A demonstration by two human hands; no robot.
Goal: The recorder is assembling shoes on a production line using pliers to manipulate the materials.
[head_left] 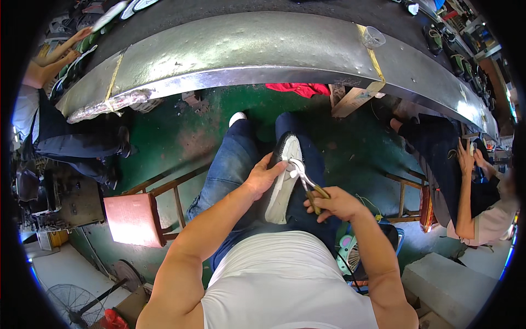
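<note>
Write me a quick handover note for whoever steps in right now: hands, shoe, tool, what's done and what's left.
Left hand: grips the shoe by its side, sole up, resting on the lap.
Right hand: closed on the pliers, handles squeezed, tip at the shoe's edge near the toe end.
Done: cannot be judged from this view.
Left: likely working on around the sole edge with the pliers.
Metal bench stands ahead; other people sit on either side.

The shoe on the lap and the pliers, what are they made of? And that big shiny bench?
The shoe looks like pale leather or fabric, matte, with a dark rim, probably rubber. The pliers have shiny bare metal jaws, and their handles look yellow-brown, maybe coated. The bench looks like sheet metal: grey, dented, with bright glare. The left hand steadies the shoe; the right hand grips the pliers.
</note>
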